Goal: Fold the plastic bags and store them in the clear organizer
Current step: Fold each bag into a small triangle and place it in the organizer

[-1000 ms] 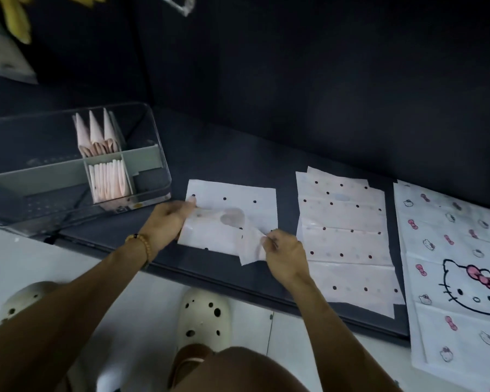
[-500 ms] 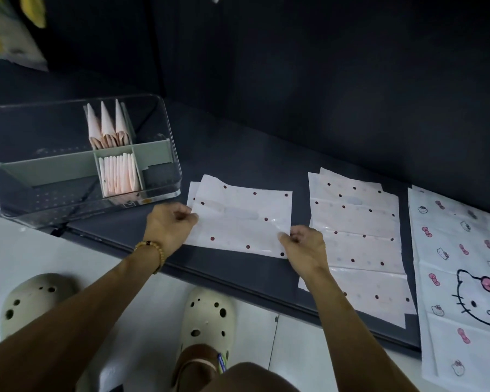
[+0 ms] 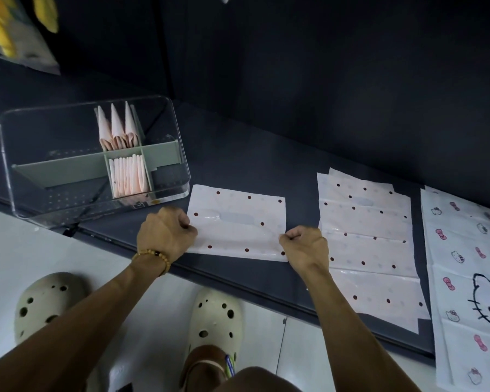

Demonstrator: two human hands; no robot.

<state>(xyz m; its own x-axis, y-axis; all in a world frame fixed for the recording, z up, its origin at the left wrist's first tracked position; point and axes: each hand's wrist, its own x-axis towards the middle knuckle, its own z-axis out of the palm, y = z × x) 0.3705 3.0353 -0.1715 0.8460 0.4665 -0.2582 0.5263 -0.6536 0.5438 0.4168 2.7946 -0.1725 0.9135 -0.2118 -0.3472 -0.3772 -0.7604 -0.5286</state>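
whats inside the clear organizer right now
The clear organizer holds folded pink bags: three pointed ones standing behind the grey-green divider, and a packed row in the small front compartment. Their count and the compartment bottoms are hidden.

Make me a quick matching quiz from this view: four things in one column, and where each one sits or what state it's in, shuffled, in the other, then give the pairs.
Things
1. dotted bag
2. folded bags
3. stack of dotted bags
4. cat-print bag

Places or states
A. standing upright inside the clear organizer
B. far right, hanging over the counter's front edge
C. pinched at both side edges by the left hand and right hand
D. lying flat, overlapped, just right of the right hand

Pairs: 1-C, 2-A, 3-D, 4-B
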